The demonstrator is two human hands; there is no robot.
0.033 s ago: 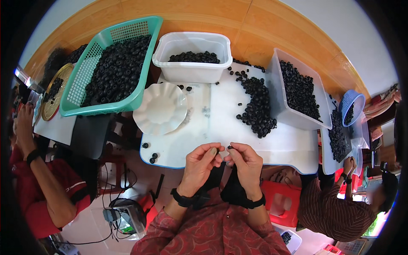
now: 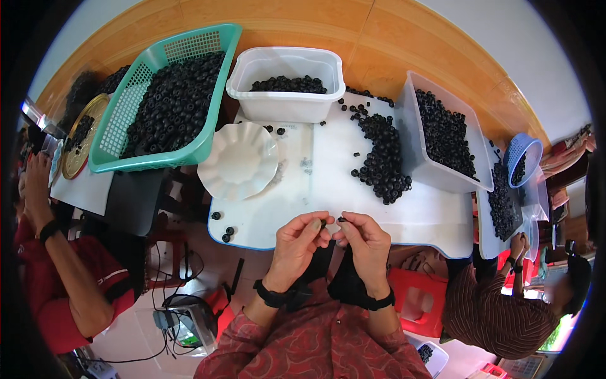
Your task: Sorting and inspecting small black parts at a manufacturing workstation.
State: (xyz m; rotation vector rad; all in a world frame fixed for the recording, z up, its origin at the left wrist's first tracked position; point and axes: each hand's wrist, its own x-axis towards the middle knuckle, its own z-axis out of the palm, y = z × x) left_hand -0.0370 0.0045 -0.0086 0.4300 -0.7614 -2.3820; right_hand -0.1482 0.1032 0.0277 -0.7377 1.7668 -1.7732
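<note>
Near the front edge of the white table (image 2: pixel 297 183), my two hands are close together. Between thumb and fingers, my left hand (image 2: pixel 295 243) pinches a small black part (image 2: pixel 323 223). Another small black piece (image 2: pixel 342 220) is at the fingertips of my right hand (image 2: pixel 366 246), which is also closed. A narrow gap lies between the two pieces, and the fingers partly cover both. Beyond my right hand spreads a pile of black ring-shaped parts (image 2: pixel 386 161). A white scalloped plate (image 2: pixel 237 161) stands beyond my left hand, with several loose black parts (image 2: pixel 228 235) near the table edge.
Black parts fill a green basket (image 2: pixel 205 148), a white tub (image 2: pixel 284 108) and a translucent bin (image 2: pixel 435 167). A blue basket (image 2: pixel 514 155) stands far right. People sit at left (image 2: pixel 76 284) and right (image 2: pixel 499 309). A red stool (image 2: pixel 416 303) and cables (image 2: pixel 165 316) are below.
</note>
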